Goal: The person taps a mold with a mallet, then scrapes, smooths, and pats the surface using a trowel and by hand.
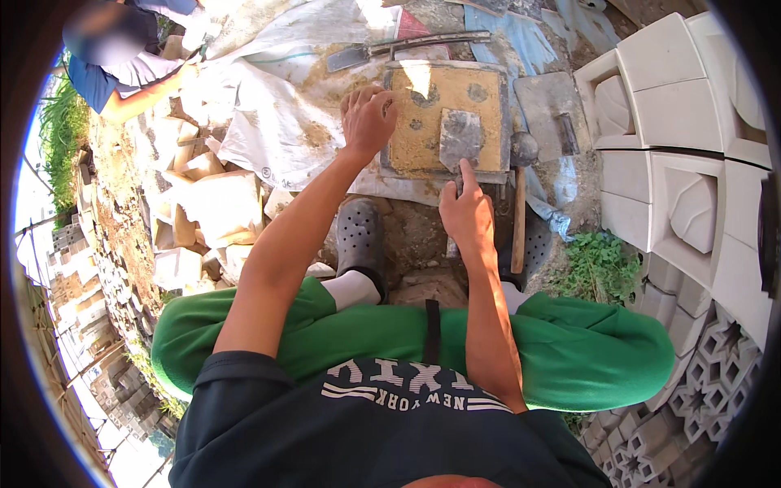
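Observation:
A square mould (443,118) filled with yellowish sandy mix lies on the ground ahead of my knees. My left hand (368,120) rests with curled fingers on the mould's left edge. My right hand (465,210) grips the handle of a flat steel trowel (460,137), index finger stretched along it. The grey blade lies on the mix near the mould's right half. I sit with green trousers and grey perforated clogs (358,236) below the mould.
White decorative concrete blocks (675,122) are stacked on the right. A shovel (390,50) lies beyond the mould, on white sacking (277,98). A wooden-handled hammer (519,203) and a second trowel (561,130) lie to the right. Another person (122,57) crouches at the upper left.

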A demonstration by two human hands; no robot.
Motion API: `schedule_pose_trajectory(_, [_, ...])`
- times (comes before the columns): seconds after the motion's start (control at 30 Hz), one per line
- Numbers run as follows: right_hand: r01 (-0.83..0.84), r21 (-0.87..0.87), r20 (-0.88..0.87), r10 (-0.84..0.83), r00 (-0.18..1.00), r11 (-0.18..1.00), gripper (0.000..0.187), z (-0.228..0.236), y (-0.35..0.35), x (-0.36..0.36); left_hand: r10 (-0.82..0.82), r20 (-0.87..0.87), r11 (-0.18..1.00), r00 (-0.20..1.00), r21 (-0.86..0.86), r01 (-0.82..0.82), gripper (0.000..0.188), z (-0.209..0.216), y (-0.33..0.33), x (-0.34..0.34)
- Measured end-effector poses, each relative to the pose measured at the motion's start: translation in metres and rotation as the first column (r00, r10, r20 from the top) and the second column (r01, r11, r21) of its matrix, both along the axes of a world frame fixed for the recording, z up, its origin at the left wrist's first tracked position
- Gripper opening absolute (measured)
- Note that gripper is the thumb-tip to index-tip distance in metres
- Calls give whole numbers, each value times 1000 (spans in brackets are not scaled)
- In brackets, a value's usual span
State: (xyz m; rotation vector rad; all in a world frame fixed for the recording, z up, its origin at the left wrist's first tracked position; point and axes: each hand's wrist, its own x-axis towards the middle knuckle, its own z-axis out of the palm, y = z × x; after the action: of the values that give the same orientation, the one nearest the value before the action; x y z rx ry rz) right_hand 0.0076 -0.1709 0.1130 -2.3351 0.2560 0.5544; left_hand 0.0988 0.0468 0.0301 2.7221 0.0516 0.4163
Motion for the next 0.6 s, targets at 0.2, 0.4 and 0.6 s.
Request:
schedule_pose_trajectory(0.2, [4,20,-48,-3,999,1000,61,-4,1,1,-113,74,994,991,14,112,21,1,0,3])
schedule_pose_trajectory(0.4, [2,35,-69,1,998,999,61,-7,1,2,-200,25,980,980,19,199,20,6,-7,0])
schedule_pose_trajectory(0.6, [11,54,-84,-6,996,998,62,-6,-1,2,-185,54,983,981,-10,186,18,4,-8,-3])
